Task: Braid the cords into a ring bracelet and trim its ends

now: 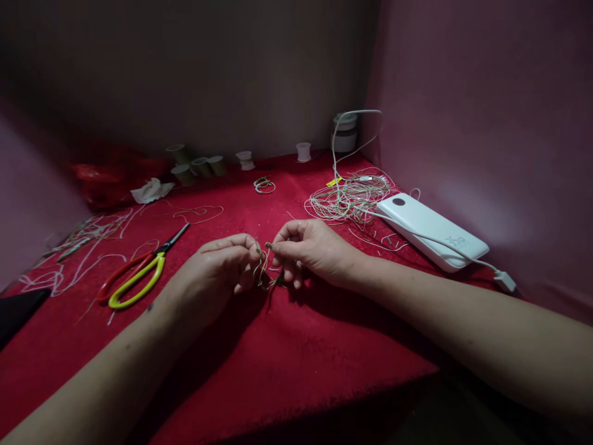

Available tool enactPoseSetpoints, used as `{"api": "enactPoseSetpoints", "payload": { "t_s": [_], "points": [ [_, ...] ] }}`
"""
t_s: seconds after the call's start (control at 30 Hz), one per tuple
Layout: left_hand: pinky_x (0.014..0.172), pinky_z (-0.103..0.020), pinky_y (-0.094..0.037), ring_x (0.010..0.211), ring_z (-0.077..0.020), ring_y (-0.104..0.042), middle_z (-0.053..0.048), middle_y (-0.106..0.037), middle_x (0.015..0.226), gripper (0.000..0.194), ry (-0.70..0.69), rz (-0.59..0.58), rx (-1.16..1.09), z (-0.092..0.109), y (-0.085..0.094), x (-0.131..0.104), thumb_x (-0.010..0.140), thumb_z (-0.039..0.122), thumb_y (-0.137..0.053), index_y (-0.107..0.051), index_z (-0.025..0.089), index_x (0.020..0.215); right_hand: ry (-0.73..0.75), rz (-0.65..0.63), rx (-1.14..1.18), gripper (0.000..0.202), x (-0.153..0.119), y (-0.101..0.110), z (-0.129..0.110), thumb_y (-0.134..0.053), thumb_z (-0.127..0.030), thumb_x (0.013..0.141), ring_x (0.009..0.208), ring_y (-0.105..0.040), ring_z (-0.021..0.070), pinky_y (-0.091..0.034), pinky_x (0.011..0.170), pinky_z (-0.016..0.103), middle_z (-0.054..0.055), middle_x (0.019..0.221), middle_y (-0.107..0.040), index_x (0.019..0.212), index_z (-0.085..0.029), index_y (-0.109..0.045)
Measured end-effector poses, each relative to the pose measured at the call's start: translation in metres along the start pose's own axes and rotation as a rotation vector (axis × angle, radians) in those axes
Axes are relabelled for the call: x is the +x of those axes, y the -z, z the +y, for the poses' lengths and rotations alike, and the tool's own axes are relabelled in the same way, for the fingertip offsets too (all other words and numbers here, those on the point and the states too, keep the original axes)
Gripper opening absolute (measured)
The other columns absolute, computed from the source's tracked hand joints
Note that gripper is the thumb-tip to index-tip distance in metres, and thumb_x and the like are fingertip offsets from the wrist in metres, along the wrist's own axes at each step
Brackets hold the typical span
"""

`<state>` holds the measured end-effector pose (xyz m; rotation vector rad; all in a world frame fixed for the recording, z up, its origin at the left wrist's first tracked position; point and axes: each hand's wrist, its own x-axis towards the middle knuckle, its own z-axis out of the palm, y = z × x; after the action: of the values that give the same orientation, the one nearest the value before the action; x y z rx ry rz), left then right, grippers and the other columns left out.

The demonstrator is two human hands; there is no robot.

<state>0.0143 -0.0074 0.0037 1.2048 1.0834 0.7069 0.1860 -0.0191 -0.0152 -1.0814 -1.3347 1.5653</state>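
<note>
Near the middle of the red cloth, my left hand (222, 262) pinches a thin green and white cord (264, 267) between thumb and forefinger. Close to its right, my right hand (310, 250) pinches another part of the same cord, with its other fingers curled below. Loops of the cord hang between the two hands. Scissors (136, 278) with one red and one yellow handle lie open to the left of my left hand. A small ring of cord (264, 185) rests on the cloth beyond my hands.
A white power bank (435, 232) with a cable and a tangle of cords (349, 196) lie at the right. Spools (200, 167), a white spool (303, 152) and a jar (344, 133) stand along the back. Loose cords (92, 232) and crumpled tissue (152, 190) are at the left.
</note>
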Motion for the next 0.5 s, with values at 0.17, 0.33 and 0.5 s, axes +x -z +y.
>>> {"api": "enactPoseSetpoints", "payload": {
  "t_s": [0.17,0.33,0.5],
  "points": [
    [0.043,-0.023,-0.03,0.044,-0.0094,-0.034,0.001,-0.041,0.046,0.016,-0.013,-0.073,0.088,-0.004,0.0041,0.0048,0.063,0.025,-0.059,-0.053,0.017,0.051,0.031,0.04,-0.075,0.013,0.0,-0.0023,0.0021,-0.05,-0.01,0.085,0.032,-0.052,0.0094,-0.038,0.029,0.016,-0.005,0.043,-0.055,0.074,-0.018,-0.05],
    [0.044,-0.024,-0.03,0.046,-0.0103,-0.034,0.001,-0.04,0.048,0.019,-0.049,-0.043,0.14,-0.0084,0.0056,0.004,0.068,0.024,-0.057,-0.052,0.017,0.052,0.048,0.081,-0.127,0.01,-0.0021,-0.0038,0.0026,-0.049,-0.011,0.084,0.034,-0.054,0.0107,-0.039,0.029,0.016,-0.005,0.044,-0.055,0.077,-0.019,-0.049],
    [0.045,-0.025,-0.031,0.047,-0.011,-0.034,0.001,-0.04,0.048,0.021,-0.055,-0.012,0.229,-0.0085,0.0047,0.0,0.071,0.025,-0.055,-0.052,0.018,0.052,0.076,0.126,-0.175,0.007,-0.0032,-0.0043,0.0038,-0.049,-0.014,0.083,0.035,-0.055,0.0113,-0.039,0.029,0.016,-0.004,0.046,-0.055,0.078,-0.019,-0.048]
  ]
}}
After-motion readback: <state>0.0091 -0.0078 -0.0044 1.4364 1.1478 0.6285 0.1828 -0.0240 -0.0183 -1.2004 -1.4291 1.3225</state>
